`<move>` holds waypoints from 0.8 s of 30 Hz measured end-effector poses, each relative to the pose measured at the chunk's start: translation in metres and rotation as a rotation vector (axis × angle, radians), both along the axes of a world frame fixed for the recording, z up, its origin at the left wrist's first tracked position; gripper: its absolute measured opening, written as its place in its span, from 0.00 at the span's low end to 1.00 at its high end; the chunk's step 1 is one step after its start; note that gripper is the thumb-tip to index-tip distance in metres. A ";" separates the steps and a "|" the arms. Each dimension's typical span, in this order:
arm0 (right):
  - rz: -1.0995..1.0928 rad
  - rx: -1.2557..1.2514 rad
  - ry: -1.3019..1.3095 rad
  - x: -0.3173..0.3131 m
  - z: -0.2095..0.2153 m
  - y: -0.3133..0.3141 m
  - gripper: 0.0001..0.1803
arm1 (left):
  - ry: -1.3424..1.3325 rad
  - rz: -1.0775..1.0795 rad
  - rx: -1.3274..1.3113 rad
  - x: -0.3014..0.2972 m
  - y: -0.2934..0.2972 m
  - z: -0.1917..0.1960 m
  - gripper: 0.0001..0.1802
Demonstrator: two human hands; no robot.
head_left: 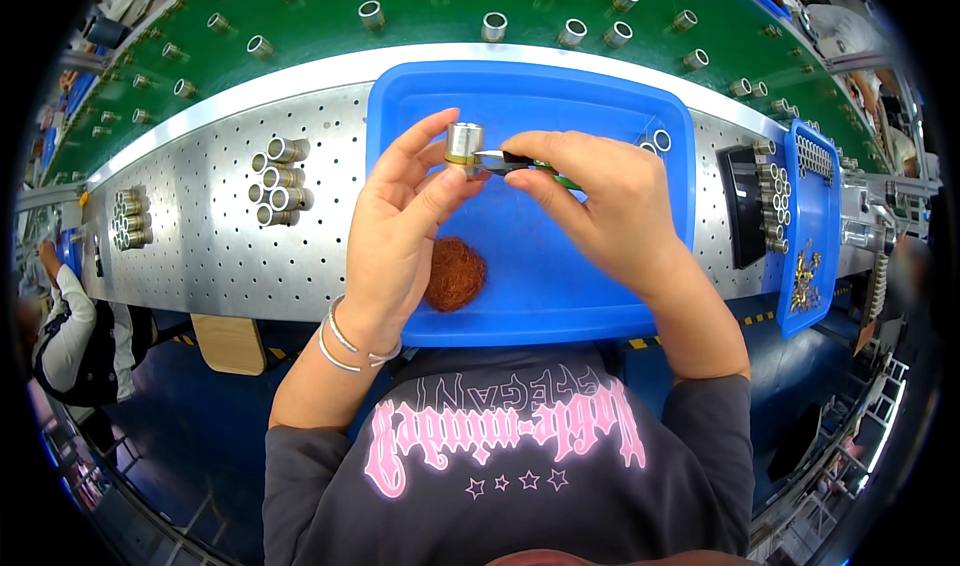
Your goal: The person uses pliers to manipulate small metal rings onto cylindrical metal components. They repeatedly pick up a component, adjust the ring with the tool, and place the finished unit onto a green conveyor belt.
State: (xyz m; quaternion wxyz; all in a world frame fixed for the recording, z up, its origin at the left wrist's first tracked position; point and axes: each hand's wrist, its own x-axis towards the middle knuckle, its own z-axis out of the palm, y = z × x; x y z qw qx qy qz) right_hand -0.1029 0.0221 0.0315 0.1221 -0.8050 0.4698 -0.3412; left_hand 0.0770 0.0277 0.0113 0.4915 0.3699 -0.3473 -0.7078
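factory assembly line, green conveyor belt (300, 26), metal sleeves (278, 181)

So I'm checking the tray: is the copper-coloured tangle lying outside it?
No, the copper tangle lies inside the blue tray, just right of the left hand.

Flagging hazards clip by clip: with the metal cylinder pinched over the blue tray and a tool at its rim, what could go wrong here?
1. The cylinder sits only in the left hand's fingertips; it might slip into the tray.
2. The tool in the right hand points toward the left thumb; a slip could jab it.
3. A dropped cylinder could land in the copper tangle.
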 end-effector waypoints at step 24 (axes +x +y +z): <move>0.021 0.256 -0.205 0.005 -0.001 0.004 0.08 | 0.091 -0.009 0.056 -0.005 0.002 0.001 0.24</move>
